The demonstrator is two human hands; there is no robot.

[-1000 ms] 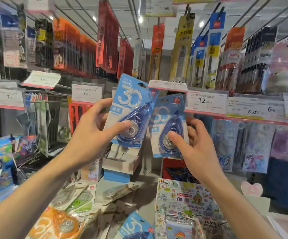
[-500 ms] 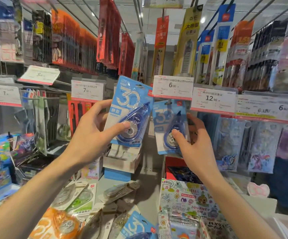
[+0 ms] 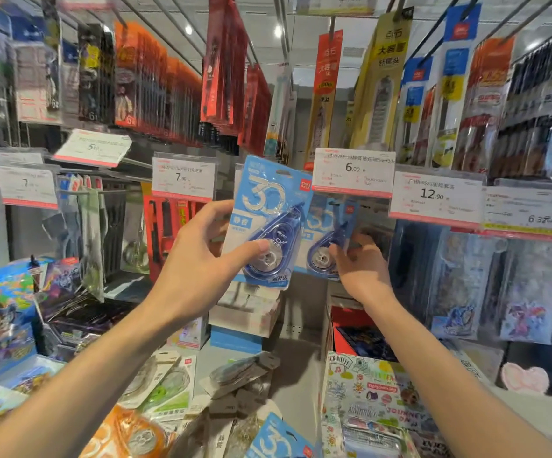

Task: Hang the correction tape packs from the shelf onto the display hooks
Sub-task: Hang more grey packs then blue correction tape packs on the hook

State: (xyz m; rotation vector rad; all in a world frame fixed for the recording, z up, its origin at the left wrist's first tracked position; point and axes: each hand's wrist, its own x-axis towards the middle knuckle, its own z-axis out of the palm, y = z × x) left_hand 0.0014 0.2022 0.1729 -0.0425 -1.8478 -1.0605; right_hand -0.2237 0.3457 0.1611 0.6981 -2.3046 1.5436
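Observation:
My left hand [image 3: 198, 259] grips a blue correction tape pack [image 3: 269, 206] marked "30", held upright in front of the display, thumb on its blister. My right hand [image 3: 357, 266] holds a second blue correction tape pack [image 3: 326, 239] by its lower edge. That pack's top is tucked under the 6.00 price tag [image 3: 354, 171], which hides the hook, so I cannot tell whether it hangs there. More loose packs lie on the shelf [image 3: 294, 385] below: a blue one [image 3: 278, 441], an orange one [image 3: 126, 438], green ones [image 3: 165, 388] and grey ones [image 3: 238, 378].
Price tags [image 3: 183, 175] front a row of hooks. Tall hanging packs [image 3: 380, 84] fill the hooks above. Scissors [image 3: 135, 233] hang at the left, sleeves of stickers [image 3: 526, 292] at the right. A sticker box [image 3: 370, 398] stands at the lower right, a white and blue box [image 3: 245, 319] behind my hands.
My right hand has pushed its pack farther back and up under the 6.00 tag. My left hand still holds its pack in about the same place. The view has tilted slightly.

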